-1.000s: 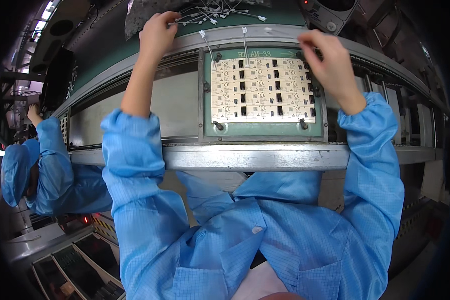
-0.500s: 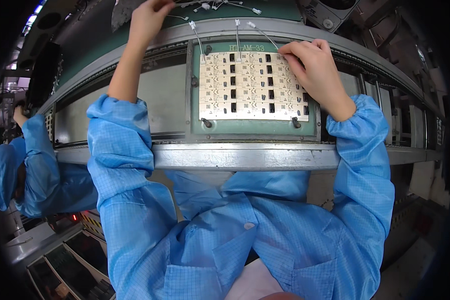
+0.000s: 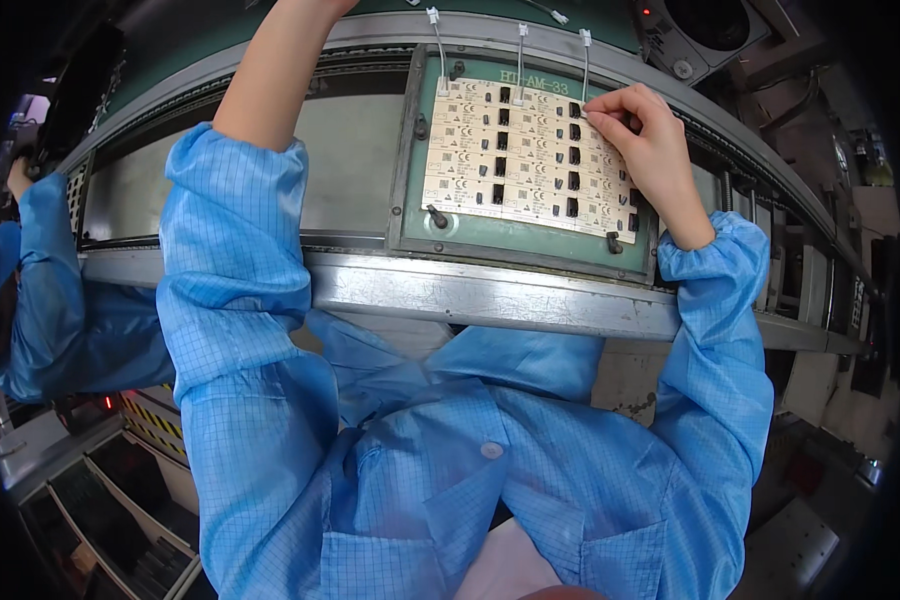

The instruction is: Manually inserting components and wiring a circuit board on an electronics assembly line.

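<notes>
A panel of cream circuit boards (image 3: 535, 135) with rows of black components sits in a green fixture plate (image 3: 530, 242), tilted slightly in view. Three short white cables with plugs stand along its far edge: a left cable (image 3: 439, 50), a middle cable (image 3: 521, 62) and a right cable (image 3: 586, 65). My right hand (image 3: 647, 130) is over the panel's far right corner. Its thumb and index finger are pinched at the lower end of the right cable. My left hand (image 3: 315, 8) reaches past the top edge of the view, with its fingers cut off.
A metal rail (image 3: 490, 290) runs across in front of me, and another rail borders the far side of the conveyor. Beyond it, more white cable ends (image 3: 550, 12) lie on a green surface. A blue-sleeved co-worker (image 3: 55, 290) is at the left.
The right cable has gone from slanting to upright at my pinched fingers. My left hand has moved up, largely out of view. The whole view has shifted and turned slightly.
</notes>
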Motion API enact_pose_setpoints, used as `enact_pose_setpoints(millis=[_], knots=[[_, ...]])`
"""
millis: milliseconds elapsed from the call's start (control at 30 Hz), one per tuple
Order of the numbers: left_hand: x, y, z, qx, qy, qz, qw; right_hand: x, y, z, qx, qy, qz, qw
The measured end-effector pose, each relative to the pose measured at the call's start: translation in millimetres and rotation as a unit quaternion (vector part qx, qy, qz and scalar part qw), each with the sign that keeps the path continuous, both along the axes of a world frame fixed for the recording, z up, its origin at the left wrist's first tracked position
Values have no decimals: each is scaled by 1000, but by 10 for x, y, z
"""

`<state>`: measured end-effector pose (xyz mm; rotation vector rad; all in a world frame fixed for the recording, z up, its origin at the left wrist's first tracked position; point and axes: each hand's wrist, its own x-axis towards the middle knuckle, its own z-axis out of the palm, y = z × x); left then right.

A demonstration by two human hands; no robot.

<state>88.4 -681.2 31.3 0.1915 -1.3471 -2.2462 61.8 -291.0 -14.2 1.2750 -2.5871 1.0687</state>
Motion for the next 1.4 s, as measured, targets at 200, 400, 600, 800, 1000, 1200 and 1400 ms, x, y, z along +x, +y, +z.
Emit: enact_pose_setpoints(millis=[200,400,600,800,1000,1200,1400], knots=[[-42,-87,222,157,-73,-283,943,-1,50,76,2,-39,10,999],[336,405,547,-402,-45,39,914,129,18,184,43,210,65,975],[1132,1069,45,-707,47,138,692,159,112,286,93,187,109,972],[1360,1321,-239,-771,9,124,625,-354,-66,430,106,83,152,979],[1418,1371,-328,-765,-63,132,628,-980,-988,317,-17,242,96,965],[1458,1394,-285,-750,-129,154,630,-895,-1535,450,99,163,107,976],[1422,1390,-260,-728,-151,140,654,-1026,-1603,263,35,202,46,978]])
